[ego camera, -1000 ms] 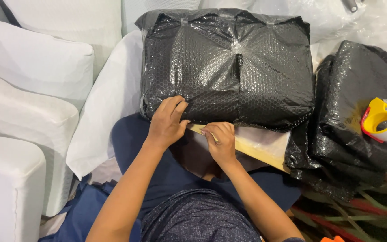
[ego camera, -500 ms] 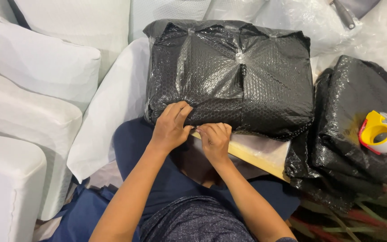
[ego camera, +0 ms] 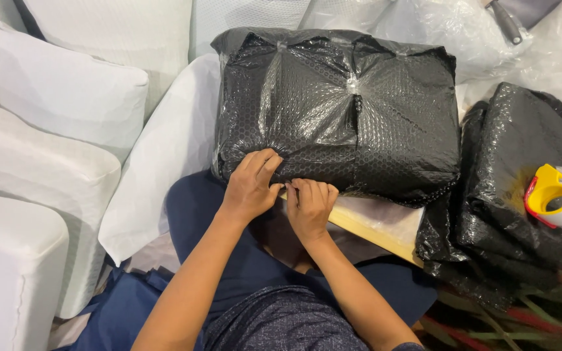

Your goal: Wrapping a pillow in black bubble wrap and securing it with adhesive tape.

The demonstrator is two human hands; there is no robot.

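Head view looked down on a person's lap and a big parcel wrapped in black bubble wrap (ego camera: 336, 110), which sat on a light wooden board (ego camera: 375, 231) across the knees. Left hand (ego camera: 252, 185) rested on the parcel's near bottom edge, fingers curled and pressing down on the wrap, thumb tucked toward the seam. Right hand (ego camera: 308, 208) sat just beside it, touching, fingers bent and pinching the wrap's lower edge; couldn't tell if anything small was held between the fingertips. Both hands were at the near left part of the parcel, forearms coming up from the bottom of frame.

Wrap was gathered and taped along a seam at the top middle of the parcel. Loose heap of black bubble wrap (ego camera: 515, 195) lay to the right, touching the parcel's corner. Yellow-and-white tape dispenser (ego camera: 554, 198) sat on that heap, well apart from the hands. White cushions (ego camera: 60, 97) stacked along the left. Clear plastic sheeting (ego camera: 424, 26) bunched behind the parcel.
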